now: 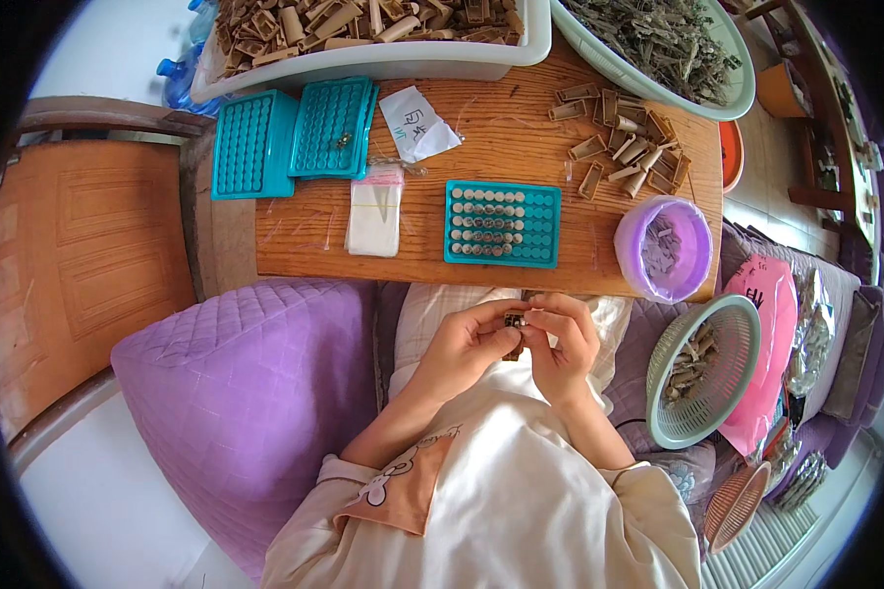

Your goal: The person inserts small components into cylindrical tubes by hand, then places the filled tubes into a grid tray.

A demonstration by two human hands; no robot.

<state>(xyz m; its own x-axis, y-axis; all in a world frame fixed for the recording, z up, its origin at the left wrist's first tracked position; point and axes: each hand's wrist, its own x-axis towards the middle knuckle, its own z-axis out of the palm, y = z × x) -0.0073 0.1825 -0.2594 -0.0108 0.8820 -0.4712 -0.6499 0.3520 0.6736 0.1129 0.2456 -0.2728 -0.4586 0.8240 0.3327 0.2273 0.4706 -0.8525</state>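
Note:
Over my lap, close to the table's front edge, my left hand (462,351) grips a small brown plastic casing (515,322) between thumb and fingers. My right hand (562,346) is closed at the casing's upper end, its thumb and fingertips pinched there. A small pale or metallic spot shows between the fingertips, too tiny to make out. Just beyond the hands lies a teal tray (541,257) with rows of round silver discs like button cells in its left part; the round slots on its right hold none. Loose brown casings (631,147) are heaped at the table's right.
A white bin (442,57) of brown pieces and a basket (727,98) of assembled-looking dark pieces stand at the back. Stacked teal trays (253,147), a paper note (417,123) and clear bags (373,221) lie left. A purple-lined tub (692,245) and green basket (660,393) stand right.

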